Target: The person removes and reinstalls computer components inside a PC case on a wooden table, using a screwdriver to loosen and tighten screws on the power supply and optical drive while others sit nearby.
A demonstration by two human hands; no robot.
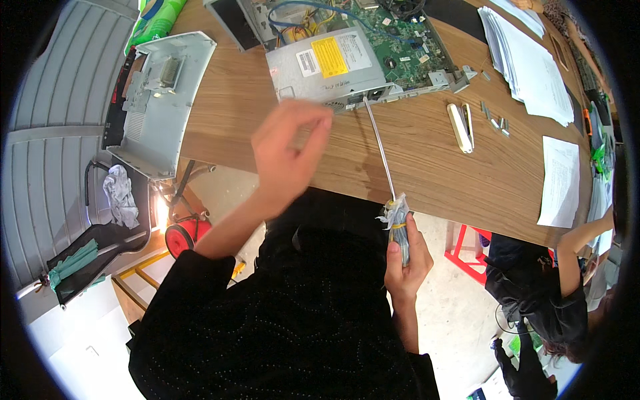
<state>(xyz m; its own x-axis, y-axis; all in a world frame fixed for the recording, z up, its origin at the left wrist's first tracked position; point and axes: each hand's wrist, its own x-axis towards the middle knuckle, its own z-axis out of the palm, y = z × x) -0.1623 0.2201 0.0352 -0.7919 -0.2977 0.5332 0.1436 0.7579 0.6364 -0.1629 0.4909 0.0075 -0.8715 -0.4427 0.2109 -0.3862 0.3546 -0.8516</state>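
A long-shafted screwdriver (381,150) is gripped by its wrapped handle in my right hand (408,263). Clear plastic and a yellow band surround the handle. The screwdriver's tip touches or nearly touches the front edge of a silver power supply unit (293,67), which bears a yellow label. My left hand (287,153), blurred by motion, hovers just in front of that unit; thumb and forefinger curl together in a pinch, and whatever they hold cannot be made out. Behind and to the right of the unit lies a green circuit board (407,57) in the opened computer case.
A detached case panel (163,100) stands at the table's left. On the right lie a white stapler-like tool (460,128), several small metal pieces (497,123), a paper stack (527,63) and a loose sheet (560,180). Another person (533,280) is at the right.
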